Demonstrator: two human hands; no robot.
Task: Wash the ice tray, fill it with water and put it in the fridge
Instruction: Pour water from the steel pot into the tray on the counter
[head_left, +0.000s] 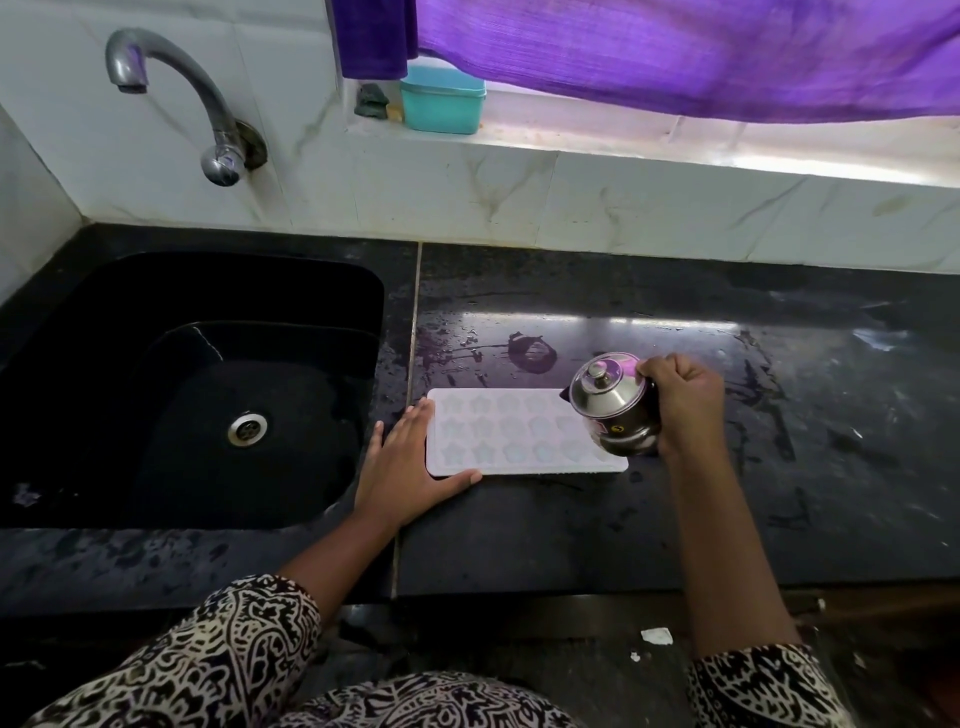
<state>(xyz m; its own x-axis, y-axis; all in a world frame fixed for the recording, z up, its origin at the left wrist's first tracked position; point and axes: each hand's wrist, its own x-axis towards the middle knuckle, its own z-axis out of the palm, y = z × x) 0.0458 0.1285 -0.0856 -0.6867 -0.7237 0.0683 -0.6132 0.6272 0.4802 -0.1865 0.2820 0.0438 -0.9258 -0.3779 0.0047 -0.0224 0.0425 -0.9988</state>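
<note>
Sitting at far left: black rectangular sink basin (311, 312), curved chrome tap (171, 88) on the white tiled wall above it. Left hand (410, 467) lies flat on the wet black stone counter (779, 493), fingers straight along the left end of the white plastic ice tray with star-shaped cells (519, 431), thumb against its near edge; nothing grasped. Tray lies flat on the counter, just right of the sink. Small lidded steel pot (613, 410) hangs tilted over the tray's right end. Right hand (685, 400) has fingers curled round the pot, grasping it.
</note>
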